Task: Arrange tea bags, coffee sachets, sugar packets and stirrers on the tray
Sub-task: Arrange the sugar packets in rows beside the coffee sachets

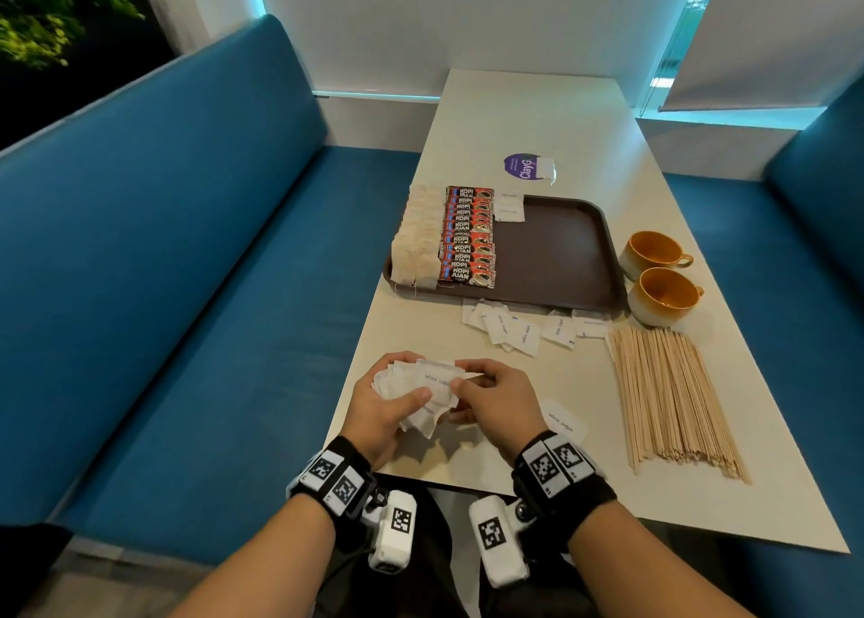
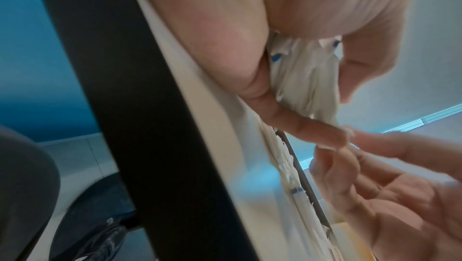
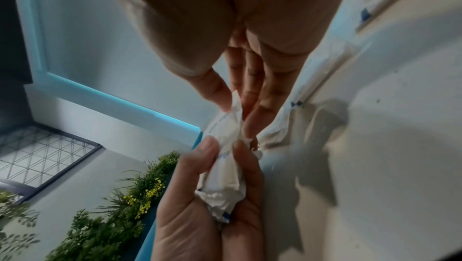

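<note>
My left hand (image 1: 388, 400) holds a fanned bunch of white sugar packets (image 1: 423, 391) just above the table's near edge; the same bunch (image 2: 307, 79) shows in the left wrist view. My right hand (image 1: 486, 395) pinches the right end of the bunch (image 3: 230, 121) between thumb and fingers. On the brown tray (image 1: 556, 253) lie a row of tea bags (image 1: 418, 243), a row of red coffee sachets (image 1: 467, 239) and two sugar packets (image 1: 508, 206). More sugar packets (image 1: 519, 327) are scattered in front of the tray. Wooden stirrers (image 1: 668, 393) lie in a pile at the right.
Two orange cups (image 1: 659, 276) stand right of the tray. One sugar packet (image 1: 565, 421) lies by my right wrist. A purple round sticker (image 1: 521, 166) with a clear wrapper sits behind the tray. Blue benches (image 1: 187, 267) flank the white table (image 1: 537, 117).
</note>
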Tool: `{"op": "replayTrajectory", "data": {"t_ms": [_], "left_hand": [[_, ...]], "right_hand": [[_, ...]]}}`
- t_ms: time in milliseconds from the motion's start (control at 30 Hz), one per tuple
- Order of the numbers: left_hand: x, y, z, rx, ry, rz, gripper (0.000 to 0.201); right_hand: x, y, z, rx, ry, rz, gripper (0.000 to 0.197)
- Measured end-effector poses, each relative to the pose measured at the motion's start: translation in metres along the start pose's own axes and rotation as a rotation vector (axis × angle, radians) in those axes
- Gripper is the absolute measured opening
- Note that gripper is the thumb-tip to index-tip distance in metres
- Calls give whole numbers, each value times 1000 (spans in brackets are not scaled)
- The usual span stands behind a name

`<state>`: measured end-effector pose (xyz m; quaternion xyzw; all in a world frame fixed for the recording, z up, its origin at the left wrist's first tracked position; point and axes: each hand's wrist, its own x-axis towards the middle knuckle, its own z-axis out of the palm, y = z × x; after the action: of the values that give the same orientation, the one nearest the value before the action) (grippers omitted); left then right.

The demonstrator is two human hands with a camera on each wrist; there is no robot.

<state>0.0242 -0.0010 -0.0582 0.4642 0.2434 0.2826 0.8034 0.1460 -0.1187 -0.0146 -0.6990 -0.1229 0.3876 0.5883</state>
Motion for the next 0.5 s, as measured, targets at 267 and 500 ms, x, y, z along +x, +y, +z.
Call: {"op": "replayTrajectory", "data": {"t_ms": [267, 500], "left_hand": [[-2, 2, 3, 4, 22, -8, 47], [-3, 4, 5, -15, 61, -58, 40]], "right_hand": [[-5, -3, -2, 65, -32, -52, 20], [2, -7, -19, 158, 40, -54, 28]]}}
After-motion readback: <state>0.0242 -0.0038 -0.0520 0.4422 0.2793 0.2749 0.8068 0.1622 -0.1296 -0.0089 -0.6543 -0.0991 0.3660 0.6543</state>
